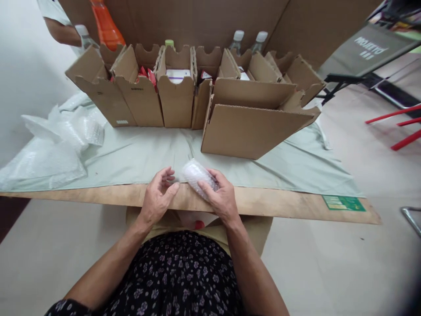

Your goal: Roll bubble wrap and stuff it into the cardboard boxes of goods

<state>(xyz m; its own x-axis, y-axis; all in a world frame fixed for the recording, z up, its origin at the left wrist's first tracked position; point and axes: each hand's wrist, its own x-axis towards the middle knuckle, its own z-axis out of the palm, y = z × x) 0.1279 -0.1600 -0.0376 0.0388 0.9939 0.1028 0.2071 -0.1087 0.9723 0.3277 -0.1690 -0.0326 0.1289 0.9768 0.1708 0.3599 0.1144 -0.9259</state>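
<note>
My right hand (223, 195) is closed around a small bundle in bubble wrap (194, 173), held over the table's front edge. What lies inside the wrap cannot be made out. Just left of the bundle is my left hand (160, 195), its fingers apart and curved, with nothing in it. Beyond my hands an open cardboard box (256, 131) stands on the pale green cloth (148, 153).
A row of open cardboard boxes (177, 103) stands behind, some with red or white items inside. Bubble wrap (52, 149) is heaped at the left. Behind the boxes are an orange bottle (107, 26), clear bottles (237, 40) and another person's arm (62, 31).
</note>
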